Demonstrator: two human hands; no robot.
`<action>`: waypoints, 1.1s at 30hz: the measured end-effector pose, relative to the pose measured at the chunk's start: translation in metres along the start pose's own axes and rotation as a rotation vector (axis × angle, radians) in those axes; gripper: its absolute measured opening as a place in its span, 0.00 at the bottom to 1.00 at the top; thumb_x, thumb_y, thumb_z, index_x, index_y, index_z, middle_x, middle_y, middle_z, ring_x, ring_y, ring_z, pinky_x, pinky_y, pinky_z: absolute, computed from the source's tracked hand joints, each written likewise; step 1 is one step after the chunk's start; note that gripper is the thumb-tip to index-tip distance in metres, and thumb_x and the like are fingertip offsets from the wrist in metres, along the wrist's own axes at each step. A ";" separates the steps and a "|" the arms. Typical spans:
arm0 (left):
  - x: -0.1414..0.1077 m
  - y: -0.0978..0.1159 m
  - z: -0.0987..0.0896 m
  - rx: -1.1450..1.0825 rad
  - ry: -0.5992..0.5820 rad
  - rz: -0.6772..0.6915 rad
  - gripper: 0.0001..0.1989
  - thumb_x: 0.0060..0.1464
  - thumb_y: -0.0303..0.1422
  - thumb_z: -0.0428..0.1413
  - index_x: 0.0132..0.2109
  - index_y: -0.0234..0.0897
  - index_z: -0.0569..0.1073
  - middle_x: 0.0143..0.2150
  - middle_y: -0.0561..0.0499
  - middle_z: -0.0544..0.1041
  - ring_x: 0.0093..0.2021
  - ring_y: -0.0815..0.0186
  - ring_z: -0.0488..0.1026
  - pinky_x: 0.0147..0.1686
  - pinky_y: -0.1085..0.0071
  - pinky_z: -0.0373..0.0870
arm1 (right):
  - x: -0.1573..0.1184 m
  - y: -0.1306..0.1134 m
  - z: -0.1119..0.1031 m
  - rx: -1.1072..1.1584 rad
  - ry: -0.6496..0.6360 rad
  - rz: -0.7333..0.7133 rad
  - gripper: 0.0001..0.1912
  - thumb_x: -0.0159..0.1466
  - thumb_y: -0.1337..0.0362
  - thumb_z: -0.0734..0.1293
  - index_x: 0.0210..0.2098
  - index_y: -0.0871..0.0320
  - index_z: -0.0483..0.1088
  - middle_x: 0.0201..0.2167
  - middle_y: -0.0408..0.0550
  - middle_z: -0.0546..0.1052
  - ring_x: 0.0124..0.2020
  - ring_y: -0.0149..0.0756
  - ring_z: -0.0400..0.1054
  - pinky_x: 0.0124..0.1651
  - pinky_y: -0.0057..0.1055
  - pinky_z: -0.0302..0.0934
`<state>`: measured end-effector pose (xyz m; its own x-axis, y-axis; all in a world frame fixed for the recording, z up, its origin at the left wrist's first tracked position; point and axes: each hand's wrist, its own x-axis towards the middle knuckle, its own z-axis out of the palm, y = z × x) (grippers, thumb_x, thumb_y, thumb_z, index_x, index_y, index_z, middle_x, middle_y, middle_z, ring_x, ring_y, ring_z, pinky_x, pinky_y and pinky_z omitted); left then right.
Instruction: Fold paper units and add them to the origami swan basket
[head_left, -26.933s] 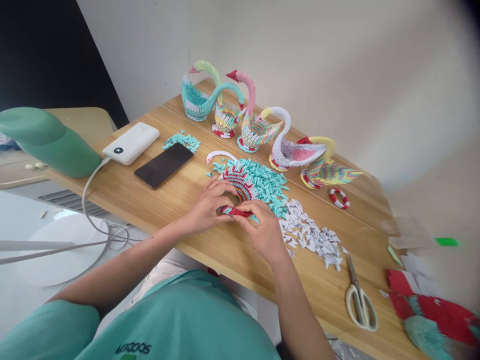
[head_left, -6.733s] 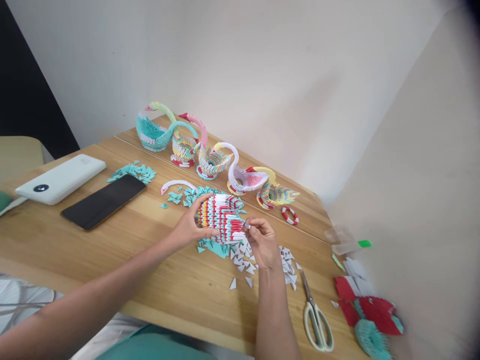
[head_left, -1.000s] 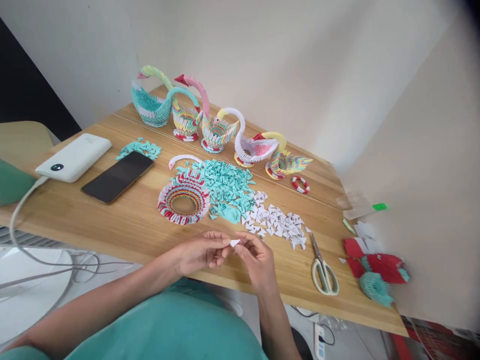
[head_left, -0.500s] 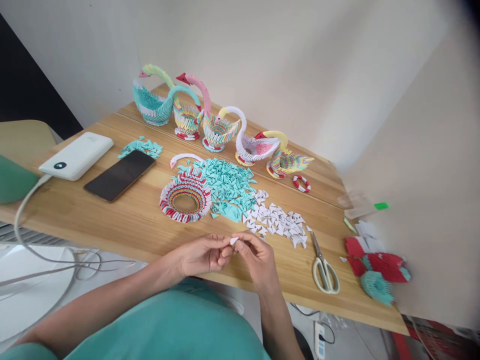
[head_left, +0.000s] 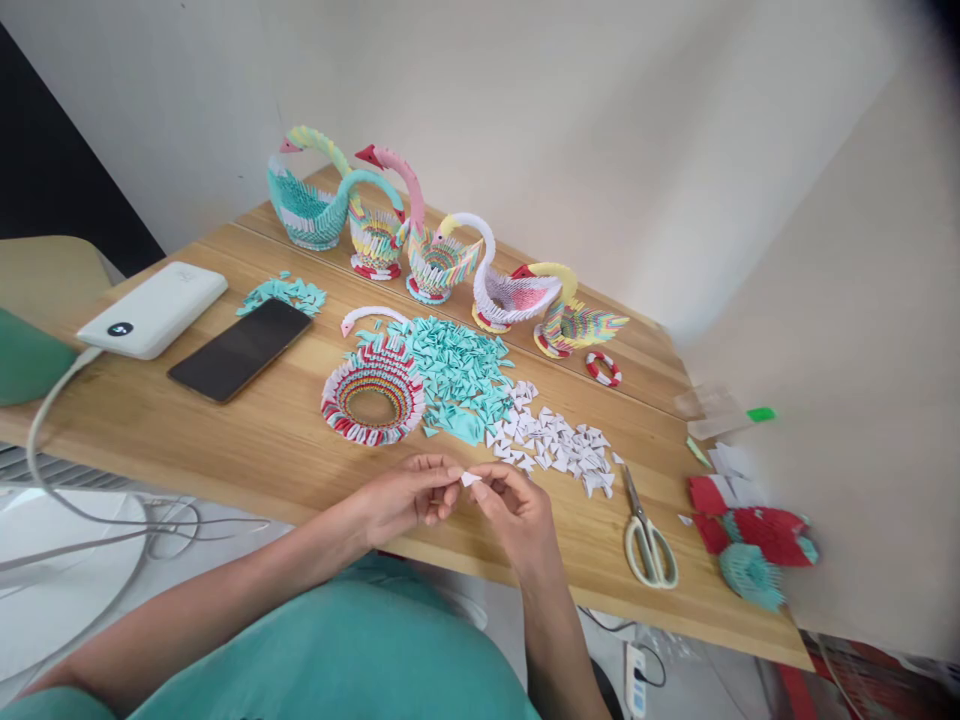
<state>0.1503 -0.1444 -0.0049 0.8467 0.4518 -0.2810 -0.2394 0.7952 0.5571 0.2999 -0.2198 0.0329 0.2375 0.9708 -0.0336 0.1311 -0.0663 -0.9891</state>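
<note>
Between the fingertips of both hands is a small white folded paper triangle (head_left: 470, 479), held just above the table's front edge. My left hand (head_left: 414, 497) pinches its left side, and my right hand (head_left: 517, 510) pinches it from the right. Ahead of my left hand sits a round bowl of interlocked paper pieces (head_left: 373, 392), ringed in red, white and other colours. To its right spreads a pile of turquoise paper triangles (head_left: 454, 365). Loose white paper triangles (head_left: 559, 442) lie just beyond my right hand.
Several paper swans (head_left: 514, 295) stand along the back of the wooden table. A phone (head_left: 240, 350) and a white power bank (head_left: 154, 308) with a cable lie at the left. Scissors (head_left: 650, 545) rest at the right, near red and turquoise paper pieces (head_left: 754, 575).
Both hands stay together at the same spot. The white triangle has turned slightly, and the left fingers have shifted a little around it.
</note>
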 end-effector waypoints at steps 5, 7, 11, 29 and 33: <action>-0.001 0.008 0.003 0.245 0.095 0.218 0.16 0.50 0.42 0.64 0.33 0.32 0.71 0.23 0.55 0.71 0.22 0.74 0.65 0.22 0.78 0.58 | 0.001 0.009 -0.001 0.226 0.084 0.127 0.06 0.58 0.61 0.73 0.32 0.56 0.76 0.22 0.40 0.76 0.25 0.27 0.69 0.32 0.23 0.64; -0.001 0.010 0.004 0.299 0.106 0.294 0.16 0.48 0.41 0.65 0.37 0.33 0.74 0.24 0.56 0.71 0.22 0.74 0.65 0.23 0.77 0.59 | 0.001 0.012 0.002 0.422 0.083 0.199 0.08 0.56 0.60 0.75 0.32 0.56 0.75 0.21 0.39 0.75 0.23 0.25 0.69 0.31 0.21 0.65; 0.001 0.014 0.007 0.383 0.052 0.324 0.15 0.49 0.39 0.65 0.40 0.32 0.78 0.26 0.53 0.76 0.24 0.73 0.67 0.24 0.77 0.59 | 0.002 0.013 0.008 0.660 0.021 0.296 0.10 0.53 0.62 0.77 0.32 0.56 0.75 0.21 0.38 0.74 0.22 0.23 0.68 0.28 0.19 0.66; -0.001 0.013 0.010 0.391 0.034 0.378 0.12 0.51 0.38 0.63 0.33 0.31 0.77 0.28 0.50 0.79 0.31 0.68 0.73 0.34 0.73 0.66 | 0.002 0.013 0.010 0.521 0.103 0.202 0.11 0.51 0.58 0.78 0.33 0.55 0.80 0.22 0.40 0.78 0.24 0.26 0.71 0.33 0.23 0.66; -0.001 0.014 0.010 0.469 0.082 0.384 0.14 0.52 0.40 0.62 0.32 0.31 0.77 0.26 0.50 0.77 0.28 0.71 0.68 0.31 0.74 0.62 | 0.001 0.013 0.010 0.467 0.123 0.184 0.11 0.51 0.57 0.78 0.33 0.54 0.79 0.23 0.40 0.78 0.25 0.28 0.70 0.34 0.26 0.65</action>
<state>0.1508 -0.1381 0.0113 0.6975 0.7154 -0.0403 -0.2698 0.3144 0.9101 0.2919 -0.2171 0.0184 0.3315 0.9165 -0.2240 -0.3606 -0.0963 -0.9277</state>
